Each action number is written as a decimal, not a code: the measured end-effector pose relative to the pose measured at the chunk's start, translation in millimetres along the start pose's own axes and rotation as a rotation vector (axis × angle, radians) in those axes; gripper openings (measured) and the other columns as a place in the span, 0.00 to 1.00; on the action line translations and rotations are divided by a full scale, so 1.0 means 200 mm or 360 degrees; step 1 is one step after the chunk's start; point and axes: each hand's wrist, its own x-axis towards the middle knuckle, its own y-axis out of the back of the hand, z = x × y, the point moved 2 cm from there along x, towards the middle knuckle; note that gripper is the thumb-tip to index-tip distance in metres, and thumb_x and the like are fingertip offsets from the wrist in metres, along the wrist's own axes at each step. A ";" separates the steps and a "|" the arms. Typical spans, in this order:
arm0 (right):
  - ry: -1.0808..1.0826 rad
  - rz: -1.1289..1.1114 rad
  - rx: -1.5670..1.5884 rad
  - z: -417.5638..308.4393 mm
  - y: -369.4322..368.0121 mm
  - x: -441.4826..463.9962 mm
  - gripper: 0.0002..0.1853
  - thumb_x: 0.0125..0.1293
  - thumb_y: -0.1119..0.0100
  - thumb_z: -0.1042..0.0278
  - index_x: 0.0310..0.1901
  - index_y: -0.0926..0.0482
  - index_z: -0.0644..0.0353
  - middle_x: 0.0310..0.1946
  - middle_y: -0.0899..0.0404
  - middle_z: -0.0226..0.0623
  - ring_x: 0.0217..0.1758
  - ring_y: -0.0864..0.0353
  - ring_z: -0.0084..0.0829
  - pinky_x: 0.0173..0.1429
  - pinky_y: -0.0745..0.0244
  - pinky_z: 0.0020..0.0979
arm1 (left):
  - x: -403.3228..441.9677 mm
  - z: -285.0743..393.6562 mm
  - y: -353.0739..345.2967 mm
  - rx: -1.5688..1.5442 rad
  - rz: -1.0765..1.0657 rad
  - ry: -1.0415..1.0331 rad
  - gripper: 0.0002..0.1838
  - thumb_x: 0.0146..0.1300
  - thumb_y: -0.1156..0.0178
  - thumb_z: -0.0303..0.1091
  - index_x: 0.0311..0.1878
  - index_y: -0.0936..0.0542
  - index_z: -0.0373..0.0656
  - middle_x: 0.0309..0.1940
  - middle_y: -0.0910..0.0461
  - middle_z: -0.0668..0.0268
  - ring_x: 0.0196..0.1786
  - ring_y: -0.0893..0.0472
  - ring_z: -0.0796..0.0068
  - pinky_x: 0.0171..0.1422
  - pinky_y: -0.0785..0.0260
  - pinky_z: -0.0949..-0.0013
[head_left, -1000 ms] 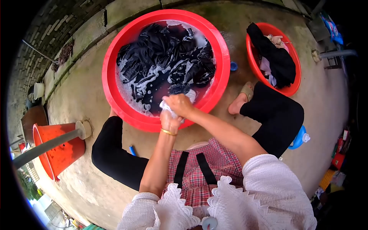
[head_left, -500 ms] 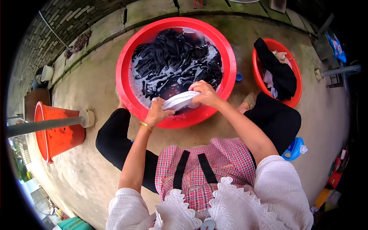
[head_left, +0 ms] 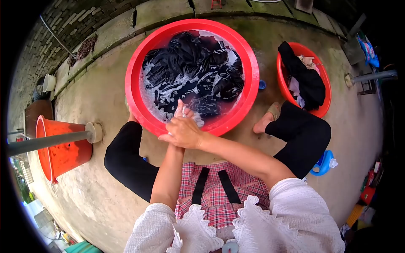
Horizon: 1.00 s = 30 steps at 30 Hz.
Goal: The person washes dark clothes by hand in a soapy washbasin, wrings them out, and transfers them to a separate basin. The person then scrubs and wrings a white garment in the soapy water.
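Over the near rim of a big red basin (head_left: pixel 134 93), my two hands are pressed together on a white cloth (head_left: pixel 197 120). My left hand (head_left: pixel 182 110) is closed on the cloth, its fingertips pointing away from me. Across it lies my right hand (head_left: pixel 184 131), fingers bent round the cloth and the left hand; much of the cloth is hidden between them. Dark wet clothes (head_left: pixel 185 59) lie in sudsy water inside the basin.
A smaller red basin (head_left: pixel 327 90) with black and pale clothes stands to the right. An orange bucket (head_left: pixel 69 147) is at left, behind a grey pole (head_left: pixel 50 142). A blue bottle (head_left: pixel 324 163) stands by my right knee, and a small blue cap (head_left: pixel 262 84) lies beside the big basin.
The white cloth was stretched between my two separated hands; now it is bunched up. My right hand has moved left and crossed over my left hand.
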 end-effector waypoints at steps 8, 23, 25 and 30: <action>-0.0707 0.0140 0.0170 0.54 -0.15 0.04 0.20 0.64 0.52 0.53 0.22 0.23 0.59 0.20 0.22 0.48 0.25 0.21 0.49 0.31 0.25 0.45 | 0.04 -0.20 -0.15 0.0006 0.0609 0.0094 0.15 0.69 0.59 0.41 0.44 0.25 0.45 0.42 0.21 0.62 0.46 0.22 0.65 0.53 0.29 0.63; -0.1072 -0.0558 0.0858 0.56 0.11 0.20 0.26 0.59 0.42 0.44 0.28 0.21 0.66 0.27 0.19 0.50 0.34 0.18 0.39 0.40 0.25 0.37 | -0.08 -0.08 -0.54 0.1654 0.0617 0.0258 0.13 0.65 0.43 0.40 0.44 0.25 0.40 0.37 0.23 0.67 0.39 0.24 0.82 0.44 0.29 0.73; -0.0812 -0.0602 0.1709 0.47 0.18 0.22 0.21 0.59 0.37 0.53 0.38 0.26 0.66 0.35 0.23 0.39 0.39 0.24 0.25 0.45 0.28 0.27 | -0.07 -0.02 -0.47 0.1609 0.0578 0.0434 0.13 0.62 0.39 0.34 0.46 0.27 0.40 0.31 0.23 0.69 0.30 0.24 0.81 0.37 0.30 0.77; -0.0721 -0.1038 0.1537 0.73 0.20 0.03 0.30 0.53 0.32 0.65 0.57 0.30 0.65 0.46 0.23 0.37 0.49 0.25 0.24 0.50 0.30 0.27 | -0.03 0.14 -0.55 0.0588 0.0460 -0.0014 0.13 0.64 0.44 0.37 0.45 0.23 0.38 0.43 0.20 0.61 0.46 0.21 0.67 0.54 0.30 0.64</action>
